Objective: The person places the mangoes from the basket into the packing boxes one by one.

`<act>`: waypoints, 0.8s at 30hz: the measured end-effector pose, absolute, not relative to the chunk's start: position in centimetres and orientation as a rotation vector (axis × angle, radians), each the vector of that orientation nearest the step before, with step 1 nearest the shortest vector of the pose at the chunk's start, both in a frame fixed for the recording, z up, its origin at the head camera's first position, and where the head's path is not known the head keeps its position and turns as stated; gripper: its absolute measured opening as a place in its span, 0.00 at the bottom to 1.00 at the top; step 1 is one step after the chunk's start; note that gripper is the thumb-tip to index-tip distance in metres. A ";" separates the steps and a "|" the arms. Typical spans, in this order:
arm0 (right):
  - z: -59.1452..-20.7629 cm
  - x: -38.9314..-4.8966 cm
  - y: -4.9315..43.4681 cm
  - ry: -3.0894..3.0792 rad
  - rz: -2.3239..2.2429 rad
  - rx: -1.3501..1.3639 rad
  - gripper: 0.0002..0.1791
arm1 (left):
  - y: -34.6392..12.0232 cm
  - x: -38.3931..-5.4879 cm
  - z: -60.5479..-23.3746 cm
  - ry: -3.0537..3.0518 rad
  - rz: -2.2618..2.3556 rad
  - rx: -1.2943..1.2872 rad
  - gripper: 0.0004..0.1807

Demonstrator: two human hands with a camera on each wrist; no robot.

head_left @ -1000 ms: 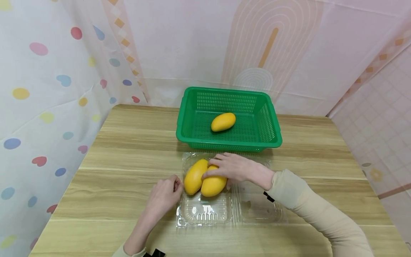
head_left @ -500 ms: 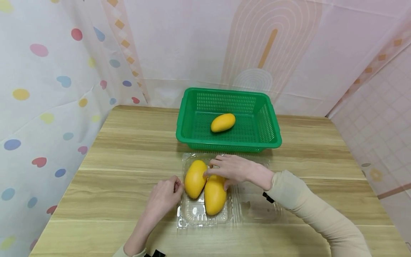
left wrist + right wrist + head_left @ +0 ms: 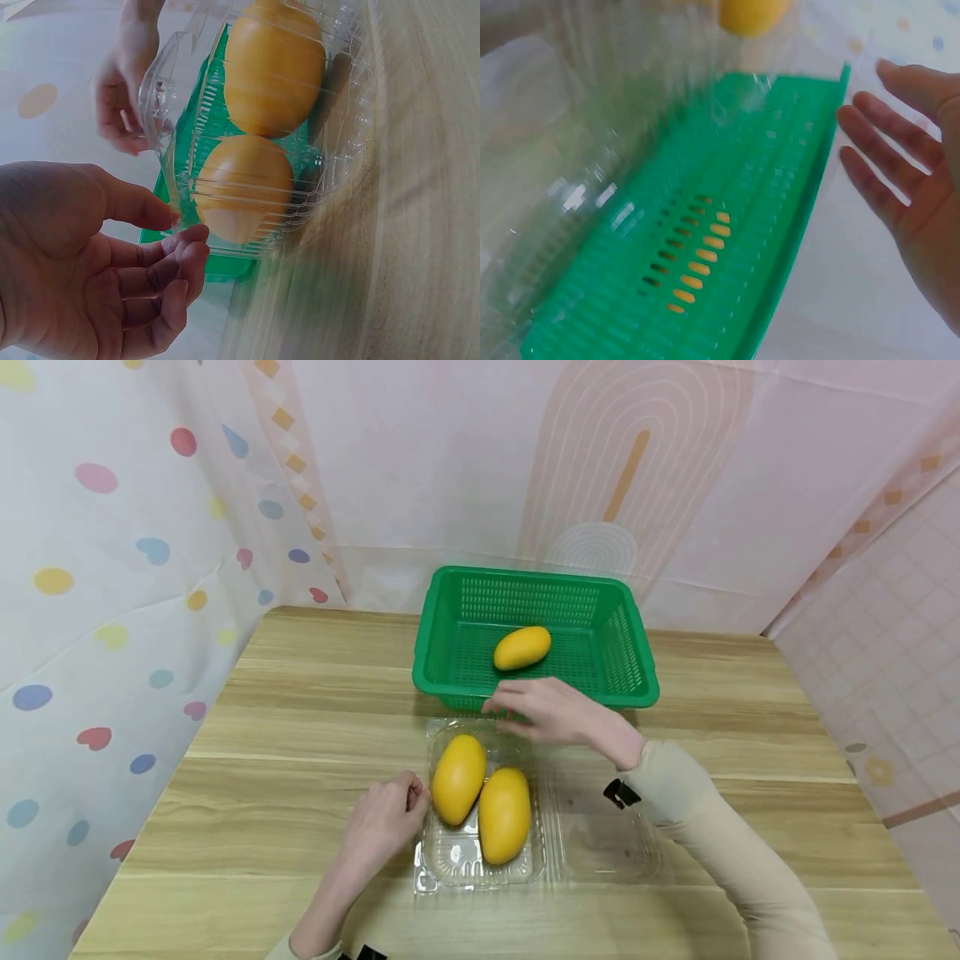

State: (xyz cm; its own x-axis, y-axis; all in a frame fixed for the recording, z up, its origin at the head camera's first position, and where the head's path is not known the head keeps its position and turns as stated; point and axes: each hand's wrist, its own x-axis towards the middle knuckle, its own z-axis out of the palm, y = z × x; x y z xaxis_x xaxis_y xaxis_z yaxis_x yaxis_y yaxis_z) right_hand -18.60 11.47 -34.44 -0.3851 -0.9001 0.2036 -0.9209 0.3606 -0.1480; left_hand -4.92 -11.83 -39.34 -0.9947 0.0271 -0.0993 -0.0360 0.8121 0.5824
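Two yellow mangoes, the left one point(image 3: 459, 779) and the right one point(image 3: 505, 816), lie side by side in the left half of a clear plastic clamshell container point(image 3: 480, 877). My left hand point(image 3: 384, 817) pinches the container's left rim between thumb and index finger, as the left wrist view shows. My right hand point(image 3: 551, 712) is over the container's far edge and the near rim of the green basket point(image 3: 536, 697). Its fingers point(image 3: 881, 146) are relaxed and hold nothing. A third mango point(image 3: 522, 648) lies inside the basket.
The container's transparent lid half point(image 3: 611, 852) lies folded out to the right on the wooden table point(image 3: 285, 760), under my right forearm. The basket stands directly behind the container. A patterned cloth point(image 3: 420, 468) hangs behind and at both sides.
My right hand lowered the right mango into the container nearer to me, let go, and rose away toward the basket. The left mango shifted slightly. My left hand stayed at the rim.
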 end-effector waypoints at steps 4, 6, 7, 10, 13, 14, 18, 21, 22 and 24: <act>-33.7 -20.8 11.8 -2.526 0.455 1.540 0.13 | -11.8 -4.9 -39.4 2.895 0.934 -0.007 0.06; -33.4 -22.0 11.9 -2.570 0.463 1.454 0.13 | -11.8 -5.0 -39.4 2.893 0.938 -0.012 0.06; -33.3 -22.5 12.0 -2.601 0.460 1.410 0.14 | -11.8 -5.0 -39.4 2.892 0.940 -0.013 0.06; -32.8 -24.1 12.1 -2.703 0.434 1.289 0.16 | -11.8 -4.9 -39.4 2.887 0.945 -0.015 0.06; -32.5 -25.5 12.2 -2.797 0.392 1.192 0.19 | -11.7 -4.9 -39.5 2.887 0.947 -0.011 0.06; -32.4 -26.0 12.2 -2.825 0.377 1.166 0.20 | -11.7 -4.9 -39.5 2.887 0.948 -0.009 0.06; -32.3 -27.7 12.1 -2.940 0.339 1.090 0.23 | -11.7 -4.8 -39.5 2.894 0.952 -0.001 0.06; -32.5 -28.7 12.1 -3.039 0.332 1.049 0.24 | -11.7 -4.7 -39.4 2.898 0.955 0.001 0.06; -32.6 -29.0 12.1 -3.075 0.329 1.033 0.25 | -11.7 -4.7 -39.4 2.900 0.955 0.003 0.06; -33.0 -29.6 12.1 -3.138 0.311 1.017 0.26 | -11.7 -4.7 -39.4 2.902 0.954 0.003 0.06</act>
State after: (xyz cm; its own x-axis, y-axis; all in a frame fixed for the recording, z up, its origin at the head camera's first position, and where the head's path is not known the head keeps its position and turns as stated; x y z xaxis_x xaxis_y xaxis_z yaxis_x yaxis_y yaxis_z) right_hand -29.59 12.06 -32.99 -0.7984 -0.5930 -0.1042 -0.5610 0.7955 -0.2288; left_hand -4.73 -11.70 -39.42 -0.9962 0.0292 -0.0817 -0.0249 0.8053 0.5924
